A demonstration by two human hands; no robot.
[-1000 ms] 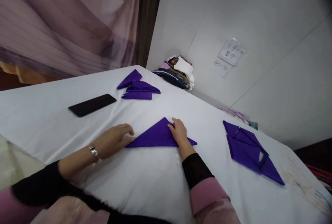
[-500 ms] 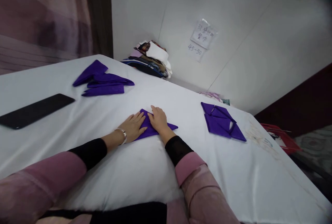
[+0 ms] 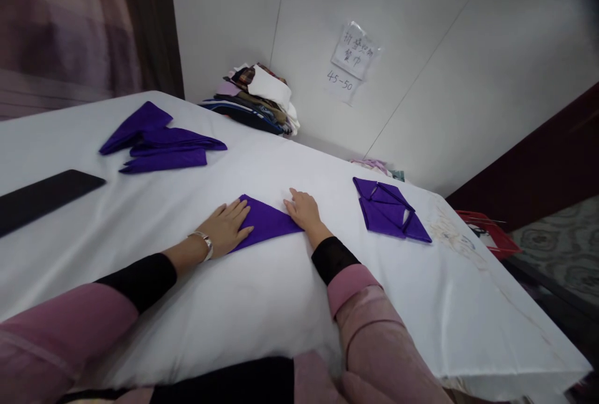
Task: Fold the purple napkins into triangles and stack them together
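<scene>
A purple cloth napkin (image 3: 266, 222), folded into a flat pointed shape, lies on the white tablecloth in front of me. My left hand (image 3: 224, 228), with a silver bracelet at the wrist, rests flat on the napkin's left end, fingers spread. At the napkin's right tip is my right hand (image 3: 305, 209), its fingers stretched out and touching the cloth's edge. Part of the right tip is hidden under that hand.
More purple napkins (image 3: 163, 142) lie folded at the back left, beside a black flat board (image 3: 47, 198). Another folded purple napkin (image 3: 390, 209) sits to the right. A clothes pile (image 3: 262, 95) stands by the wall. Beyond the right table edge is a red basket (image 3: 491, 235).
My right hand has slid rightward along the napkin to its tip, uncovering the middle. My left hand stays on the left end. The view has shifted slightly.
</scene>
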